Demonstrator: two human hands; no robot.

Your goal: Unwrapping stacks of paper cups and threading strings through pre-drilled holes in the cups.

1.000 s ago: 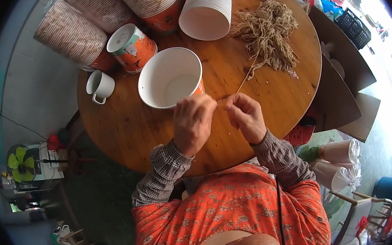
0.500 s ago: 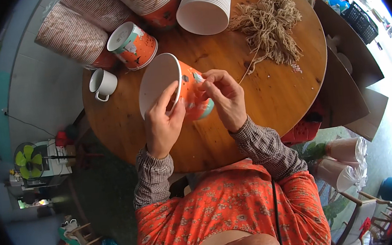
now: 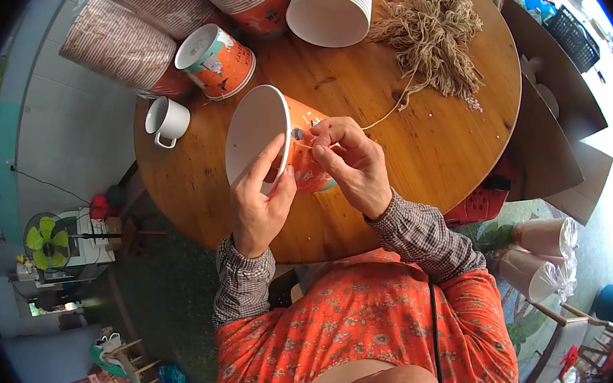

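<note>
A large orange paper tub (image 3: 302, 111) with a white inside is tilted over the near half of the table, its open mouth facing left. My left hand (image 3: 260, 203) grips it by the white rim, with fingers inside the mouth and the thumb on the outer wall. My right hand (image 3: 355, 165) is closed in a pinch against the tub's printed side. Between its fingertips is a thin tan cord (image 3: 387, 115), and a short end points toward the tub wall. Behind the hand the cord runs back to a tangled heap of tan cords (image 3: 439, 37). Whether the end enters the wall I cannot tell.
Another orange tub (image 3: 227, 71) stands upside down beyond mine, beside a white mug (image 3: 168, 121). Nested tubs (image 3: 119, 44) and a white stack (image 3: 331, 10) line the far side. Cardboard boxes (image 3: 545, 127) stand right of the round wooden table (image 3: 190, 194).
The whole view has shifted slightly. My right fingertips now pinch closer to the tub's rim, and a short cord end shows there. My left hand keeps its grip on the rim.
</note>
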